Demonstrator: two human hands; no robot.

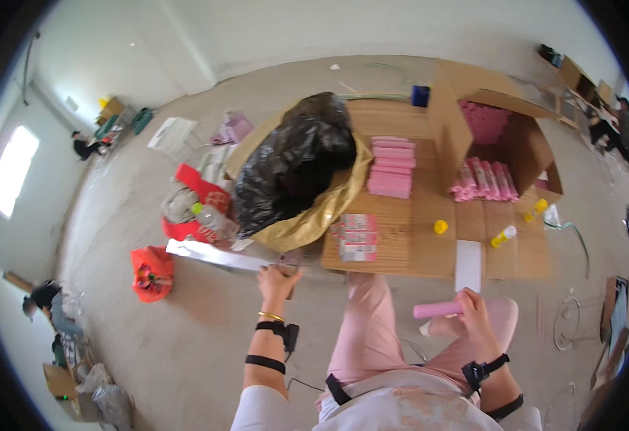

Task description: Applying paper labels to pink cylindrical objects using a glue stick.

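My right hand (473,312) is closed round one end of a pink cylindrical roll (437,309), held level over my lap. My left hand (279,281) is stretched out past the table's left corner, fingers bent round a small greyish thing (290,261) that I cannot make out. Close to that hand lies the end of a long shiny white strip (217,255). On the wooden tabletop (393,248) sits a small stack of printed labels (358,237). Behind them is a pile of flat pink pieces (391,167). A white sheet (467,266) hangs at the front edge.
A large sack lined with black plastic (293,154) leans by the table's left side. An open cardboard box (447,115) holds pink rolls (483,179). Two glue sticks (503,236) and a yellow cap (440,227) are nearby. A red bag (151,273) stands on the floor.
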